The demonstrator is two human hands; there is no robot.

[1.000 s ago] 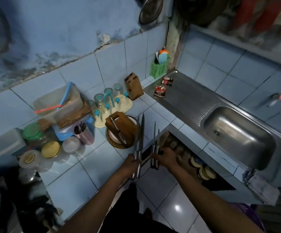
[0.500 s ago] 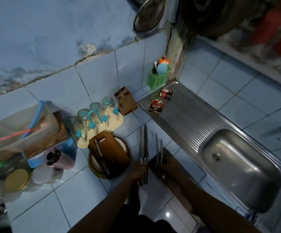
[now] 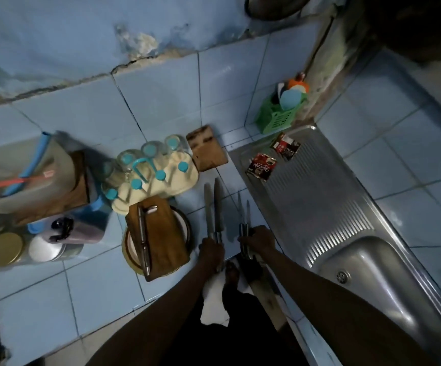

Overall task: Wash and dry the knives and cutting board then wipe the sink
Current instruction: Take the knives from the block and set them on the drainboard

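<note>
Head view: the left hand (image 3: 211,253) grips two knives (image 3: 214,207), the right hand (image 3: 260,239) grips two smaller knives (image 3: 243,215), blades pointing away, probably for safe carrying. The cutting board (image 3: 161,239) lies left of the sink (image 3: 388,291).

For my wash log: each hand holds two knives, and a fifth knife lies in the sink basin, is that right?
Not quite. The head view shows the fifth knife lying on the cutting board, not in the sink. The left hand and the right hand do each hold two knives.
</note>
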